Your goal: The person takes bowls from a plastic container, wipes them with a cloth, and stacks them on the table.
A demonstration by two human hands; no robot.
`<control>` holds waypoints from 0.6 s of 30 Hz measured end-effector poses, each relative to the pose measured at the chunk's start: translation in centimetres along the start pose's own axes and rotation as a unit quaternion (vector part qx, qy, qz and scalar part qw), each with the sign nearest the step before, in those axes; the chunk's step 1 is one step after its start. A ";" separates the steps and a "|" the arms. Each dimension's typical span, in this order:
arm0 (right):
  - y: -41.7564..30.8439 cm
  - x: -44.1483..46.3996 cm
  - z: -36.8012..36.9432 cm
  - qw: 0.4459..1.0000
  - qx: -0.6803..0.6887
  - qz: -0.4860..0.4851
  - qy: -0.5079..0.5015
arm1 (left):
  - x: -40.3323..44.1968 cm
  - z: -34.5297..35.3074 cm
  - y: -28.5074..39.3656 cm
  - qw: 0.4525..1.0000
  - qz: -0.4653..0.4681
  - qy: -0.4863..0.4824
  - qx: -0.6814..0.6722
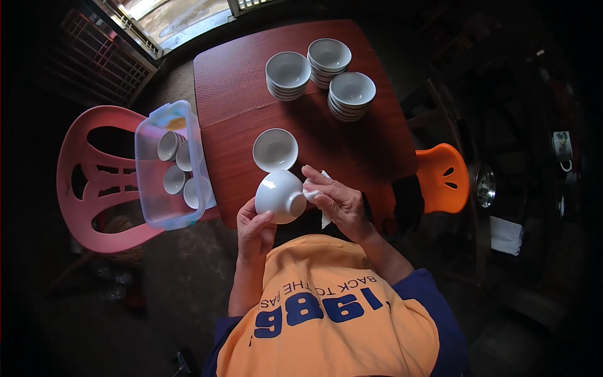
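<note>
Tilted on its side, a white bowl (276, 193) is gripped at the rim by my left hand (256, 230), its foot facing right. My right hand (337, 200) pinches a crumpled white tissue (326, 217) close beside the bowl's foot; whether the tissue touches the bowl I cannot tell. Just beyond the held bowl, a single white bowl (275, 149) stands upright on the red table (239, 119). Farther back are three stacks of white bowls: a left stack (287, 70), a back stack (329, 55) and a right stack (352, 90).
A clear plastic bin (151, 201) with several white bowls (174, 180) rests on a pink chair (103, 223) at the left. An orange seat (447, 169) stands right of the table. Farther right lie a metal dish (485, 186) and a white sheet (506, 235).
</note>
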State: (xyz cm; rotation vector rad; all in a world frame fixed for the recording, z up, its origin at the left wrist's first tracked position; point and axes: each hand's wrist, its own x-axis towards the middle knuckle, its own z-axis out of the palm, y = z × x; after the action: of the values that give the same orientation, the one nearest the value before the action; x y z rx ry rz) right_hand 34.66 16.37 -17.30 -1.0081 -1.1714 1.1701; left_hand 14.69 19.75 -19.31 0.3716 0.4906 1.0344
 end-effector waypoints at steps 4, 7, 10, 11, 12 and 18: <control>-1.7 2.1 0.0 0.991 -0.113 -0.054 0.050 | -0.3 1.1 -0.2 0.974 -0.038 -0.015 0.225; -1.3 2.6 1.5 0.947 -0.283 -0.137 -0.062 | -0.4 1.3 -0.6 0.952 -0.047 -0.044 0.301; -0.2 2.2 0.7 0.984 -0.162 -0.001 -0.074 | -0.5 1.3 -0.1 0.983 -0.016 -0.060 0.172; -0.2 1.7 0.1 0.989 -0.061 0.112 -0.078 | -0.4 1.4 0.2 0.983 -0.014 -0.060 0.172; -0.4 1.2 0.2 0.985 -0.006 0.161 -0.068 | -0.5 1.4 0.4 0.991 -0.013 -0.051 0.121; -1.3 1.7 -0.1 0.982 -0.122 0.071 -0.123 | -0.1 1.1 0.7 0.953 -0.124 -0.103 0.256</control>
State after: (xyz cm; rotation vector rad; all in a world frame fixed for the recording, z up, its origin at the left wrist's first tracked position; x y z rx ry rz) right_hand 34.99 17.85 -15.78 -1.1710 -1.4851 1.3150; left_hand 14.79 19.95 -18.06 0.8486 0.5975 0.6051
